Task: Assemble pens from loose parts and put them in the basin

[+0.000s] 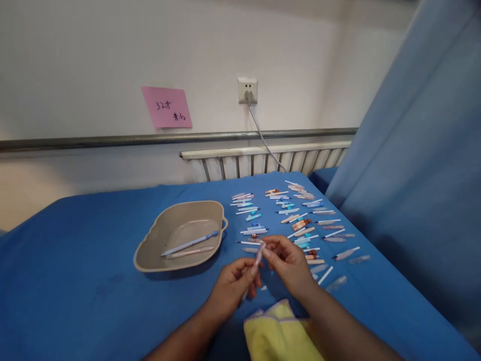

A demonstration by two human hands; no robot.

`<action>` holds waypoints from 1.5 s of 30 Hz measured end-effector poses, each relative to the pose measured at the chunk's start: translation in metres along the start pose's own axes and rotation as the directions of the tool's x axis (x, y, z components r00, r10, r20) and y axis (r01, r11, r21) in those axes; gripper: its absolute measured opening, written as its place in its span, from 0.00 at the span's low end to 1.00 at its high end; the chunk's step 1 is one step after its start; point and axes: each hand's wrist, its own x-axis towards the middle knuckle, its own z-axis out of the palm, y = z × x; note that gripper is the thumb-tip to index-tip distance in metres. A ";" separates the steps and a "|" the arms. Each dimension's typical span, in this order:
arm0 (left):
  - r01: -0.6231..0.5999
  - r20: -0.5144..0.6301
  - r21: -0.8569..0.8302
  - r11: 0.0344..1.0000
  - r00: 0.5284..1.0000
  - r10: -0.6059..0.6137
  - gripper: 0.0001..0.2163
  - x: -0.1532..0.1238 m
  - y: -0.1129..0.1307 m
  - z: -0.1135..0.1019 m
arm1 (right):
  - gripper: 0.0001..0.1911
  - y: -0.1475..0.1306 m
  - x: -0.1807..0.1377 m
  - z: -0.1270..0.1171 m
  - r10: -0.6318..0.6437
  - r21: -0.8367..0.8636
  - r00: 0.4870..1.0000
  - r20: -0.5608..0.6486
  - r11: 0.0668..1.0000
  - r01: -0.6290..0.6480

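My left hand [236, 282] is closed around the lower part of a pinkish pen [259, 254]. At its upper end, my right hand [288, 261] pinches the same pen between thumb and fingers. Part of the pen is hidden by the fingers, so I cannot tell whether it is whole. To the left stands a beige plastic basin [149, 254], with a blue pen [190, 244] and a pink pen [191, 252] lying inside. Beyond and right of my hands lie many loose pen parts [300, 225] in rough columns: barrels, white refills and coloured pieces.
A yellow cloth [280, 336] lies close to me, below my hands. The table wears a blue cover [75, 281]. Behind it are a metal rail [93, 142], a radiator [244, 165] and a plugged-in cord [263, 138]. A blue curtain [421, 130] hangs at the right.
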 end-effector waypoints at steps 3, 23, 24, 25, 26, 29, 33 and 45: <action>0.008 -0.049 -0.133 0.991 0.999 -0.014 0.14 0.005 0.004 -0.006 | 0.08 0.003 0.002 -0.011 0.086 -0.229 0.996 0.037 0.971 -0.076; 0.061 0.027 -0.275 0.959 0.998 -0.055 0.11 0.007 0.000 -0.014 | 0.03 0.000 -0.002 -0.015 0.081 -0.507 0.942 0.326 0.856 0.101; 0.069 0.039 -0.268 0.961 0.997 -0.060 0.11 0.007 0.000 -0.013 | 0.06 -0.001 0.001 -0.015 0.086 -0.381 0.965 0.249 0.924 0.016; 0.077 0.050 -0.261 0.962 0.997 -0.066 0.11 0.006 0.000 -0.013 | 0.09 -0.003 0.003 -0.015 0.105 -0.242 0.976 0.191 0.969 -0.057; 0.082 0.061 -0.255 0.964 0.996 -0.068 0.11 0.006 0.000 -0.012 | 0.12 -0.005 0.005 -0.015 0.122 -0.119 0.980 0.155 0.987 -0.104; 0.077 0.085 -0.245 0.966 0.995 -0.058 0.12 0.004 -0.001 -0.010 | 0.16 -0.010 0.007 -0.013 0.158 0.129 0.981 0.116 0.977 -0.173; 0.082 0.129 -0.192 0.978 0.990 -0.058 0.12 0.003 0.000 -0.010 | 0.14 -0.014 0.005 -0.010 0.159 0.250 0.978 0.137 0.949 -0.190; 0.079 0.111 -0.141 0.987 0.992 -0.064 0.12 0.004 0.002 -0.011 | 0.14 -0.015 0.006 -0.010 0.156 0.252 0.985 0.070 0.953 -0.169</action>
